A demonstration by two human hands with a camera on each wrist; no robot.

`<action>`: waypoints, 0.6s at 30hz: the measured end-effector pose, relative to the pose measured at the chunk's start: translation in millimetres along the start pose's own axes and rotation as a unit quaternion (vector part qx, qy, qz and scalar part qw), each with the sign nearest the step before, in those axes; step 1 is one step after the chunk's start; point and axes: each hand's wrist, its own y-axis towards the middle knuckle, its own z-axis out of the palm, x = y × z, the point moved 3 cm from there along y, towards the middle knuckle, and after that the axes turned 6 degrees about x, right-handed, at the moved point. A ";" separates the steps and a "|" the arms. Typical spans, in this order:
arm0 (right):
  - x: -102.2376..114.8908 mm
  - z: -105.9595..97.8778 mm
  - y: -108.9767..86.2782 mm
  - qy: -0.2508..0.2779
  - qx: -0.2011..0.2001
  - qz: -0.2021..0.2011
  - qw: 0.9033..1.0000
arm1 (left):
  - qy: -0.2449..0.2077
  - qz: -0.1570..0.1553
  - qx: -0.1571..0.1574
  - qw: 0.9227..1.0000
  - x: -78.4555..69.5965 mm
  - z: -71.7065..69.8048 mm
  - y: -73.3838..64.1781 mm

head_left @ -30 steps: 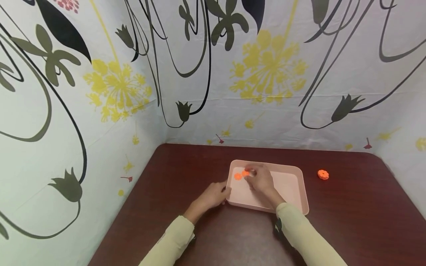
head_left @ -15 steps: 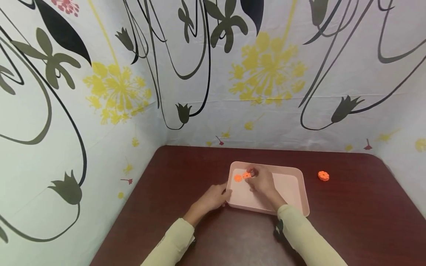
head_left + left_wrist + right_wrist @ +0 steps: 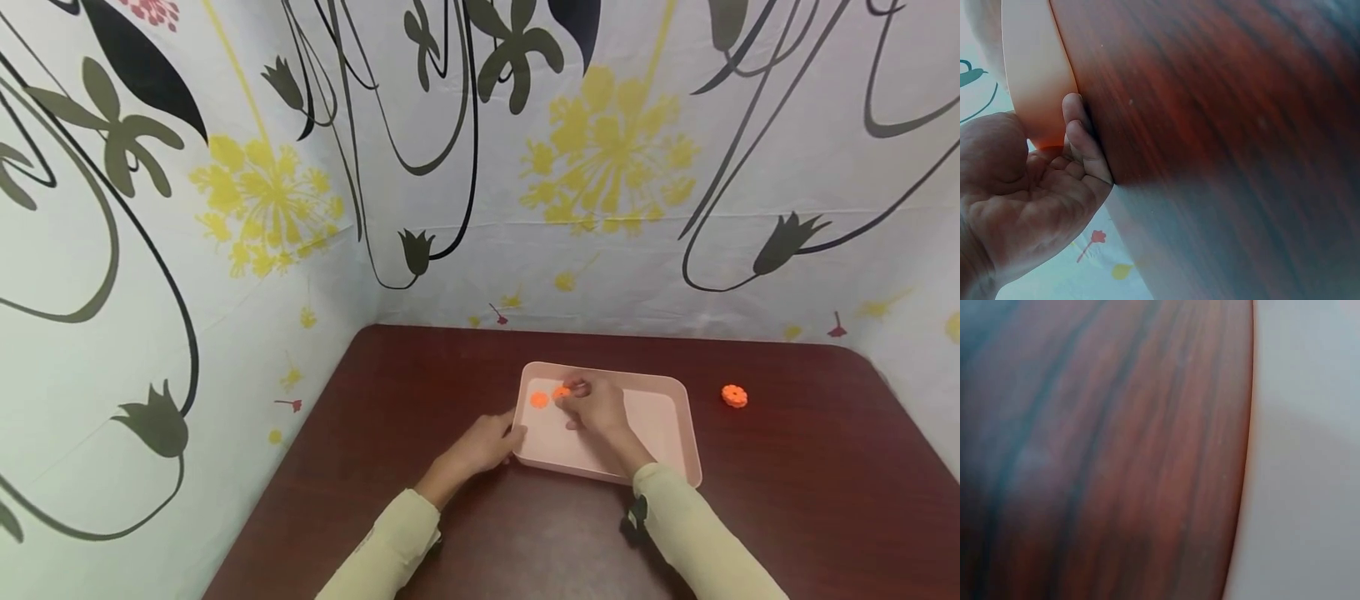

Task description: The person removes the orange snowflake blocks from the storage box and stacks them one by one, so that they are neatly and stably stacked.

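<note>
My left hand (image 3: pixel 482 442) grips the left side of a pink rectangular tray (image 3: pixel 656 421). In the left wrist view the tray's wall (image 3: pixel 1038 75) sits between the thumb and the curled fingers. Inside the tray, a flat orange disc (image 3: pixel 539 400) lies near the far left corner. Just right of it, my right hand (image 3: pixel 598 408) pinches a small orange flower-shaped piece (image 3: pixel 561 392) between thumb and fingertips, close over the tray floor. Those fingers partly cover the piece. The right wrist view holds only table and a pale tray side (image 3: pixel 1310 462), without the hand.
An orange flower-shaped piece (image 3: pixel 734 396), looking thicker or stacked, lies on the dark wooden table (image 3: pixel 810 467) to the right of the tray. Patterned cloth walls (image 3: pixel 450 300) rise behind the table and along its left side.
My right hand has shifted slightly right with the orange flower-shaped piece, widening its gap from the flat disc. My left hand keeps its hold on the tray.
</note>
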 end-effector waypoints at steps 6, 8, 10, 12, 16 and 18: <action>-2.7 -1.3 0.8 0.039 0.011 0.024 0.999 | 0.007 0.000 0.001 1.000 0.8 -0.3 0.8; -2.8 -2.5 0.0 0.052 0.014 0.033 0.998 | 0.006 -0.004 0.003 1.000 0.9 0.4 1.4; -1.8 -3.7 -0.8 0.067 0.021 0.040 0.997 | 0.008 -0.006 0.004 1.000 0.8 0.7 1.2; -0.3 -4.3 -1.8 0.084 0.030 0.044 0.995 | 0.009 -0.008 0.004 1.000 0.7 1.1 1.0; 2.7 -6.3 -3.6 0.119 0.044 0.060 0.990 | 0.005 -0.006 0.001 1.000 0.7 1.4 0.6; 4.8 -7.9 -5.3 0.132 0.051 0.070 0.987 | 0.005 -0.006 -0.001 1.000 1.2 1.9 0.4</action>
